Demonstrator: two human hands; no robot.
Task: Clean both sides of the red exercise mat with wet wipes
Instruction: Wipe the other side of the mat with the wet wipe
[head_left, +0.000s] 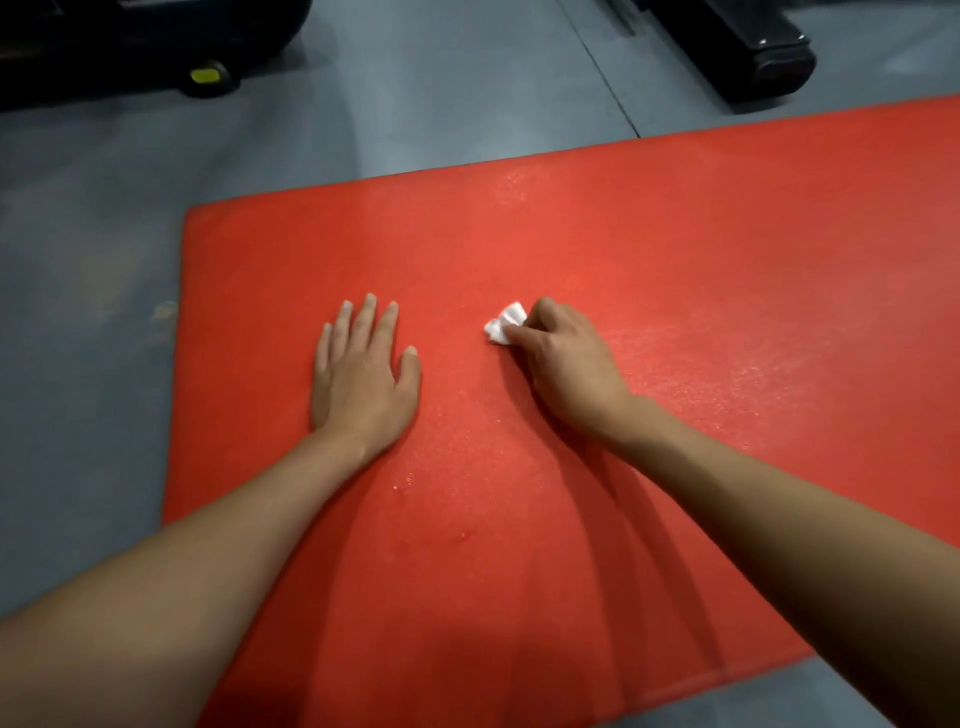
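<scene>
The red exercise mat (649, 249) lies flat on the grey floor and fills most of the view. Its surface shows a faint wet sheen on the right and far side. My left hand (361, 371) rests palm down on the mat, fingers spread, holding nothing. My right hand (563, 364) is pressed to the mat a short way to the right, fingers closed on a crumpled white wet wipe (505, 323) that sticks out past the fingertips.
Grey floor (88, 312) surrounds the mat on the left and far side. Black gym equipment with a yellow-marked part (208, 77) stands at the far left, and another black machine base (763, 52) at the far right.
</scene>
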